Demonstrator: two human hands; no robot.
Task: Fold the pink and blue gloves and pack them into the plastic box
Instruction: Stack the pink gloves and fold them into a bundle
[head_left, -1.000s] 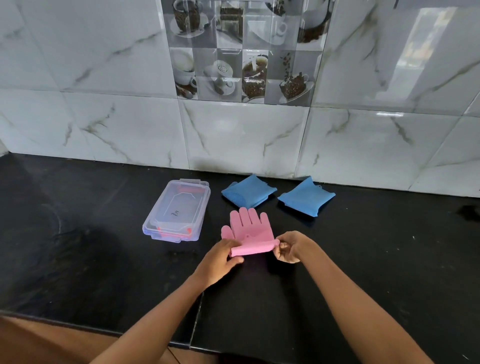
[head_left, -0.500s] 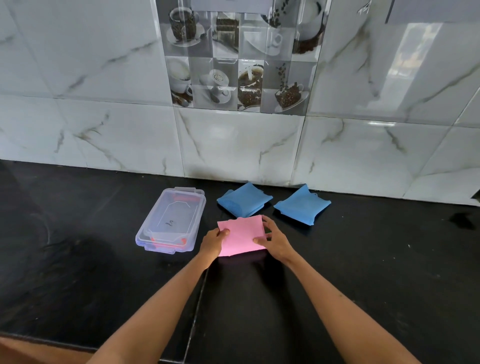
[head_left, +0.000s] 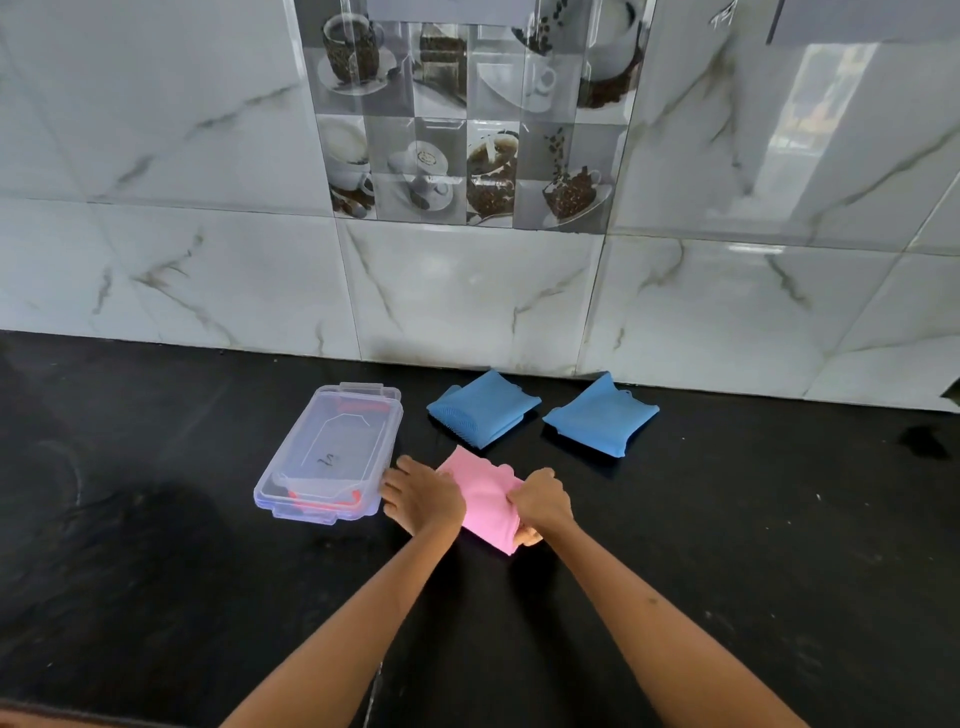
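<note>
A folded pink glove lies on the black counter between my hands. My left hand presses on its left side, fingers down. My right hand grips its right edge, thumb under the fold. Two folded blue gloves rest behind near the wall: one in the middle, the other to its right. A clear plastic box with its lid on and red clips sits just left of my left hand.
The black counter runs to a marble-tiled wall right behind the blue gloves. A dark smudge or small object lies at the far right. The counter's front edge is at the bottom left.
The pink glove was flat with fingers spread; it was folded in half and is now turned askew, with my right hand gripping its right edge. The camera has tilted up slightly.
</note>
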